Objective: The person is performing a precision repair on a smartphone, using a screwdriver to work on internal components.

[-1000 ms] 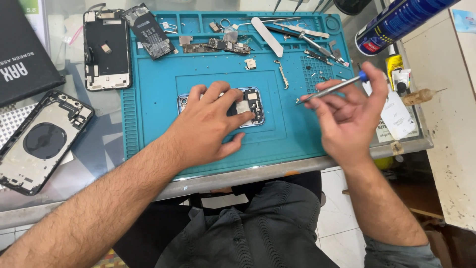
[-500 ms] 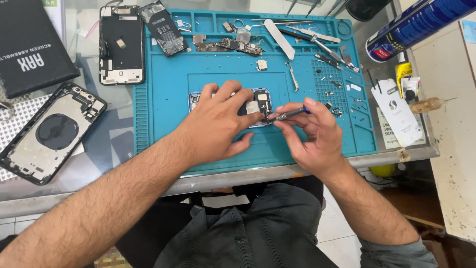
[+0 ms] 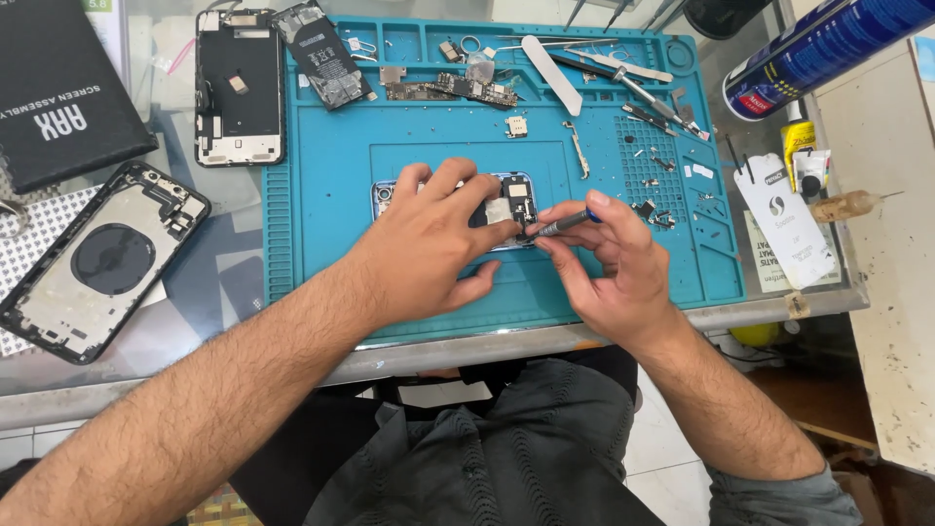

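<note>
Phone frame (image 3: 514, 200) under left hand (image 3: 429, 244), screwdriver (image 3: 560, 225) touching

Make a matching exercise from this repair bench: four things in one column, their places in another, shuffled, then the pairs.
Things:
1. screwdriver
2. spray can
3. black box
4. empty phone shell

Places:
A. off the mat, at the left on the glass
B. far left corner
C. in the right hand
D. upper right, lying tilted

Pairs: 1-C, 2-D, 3-B, 4-A
</note>
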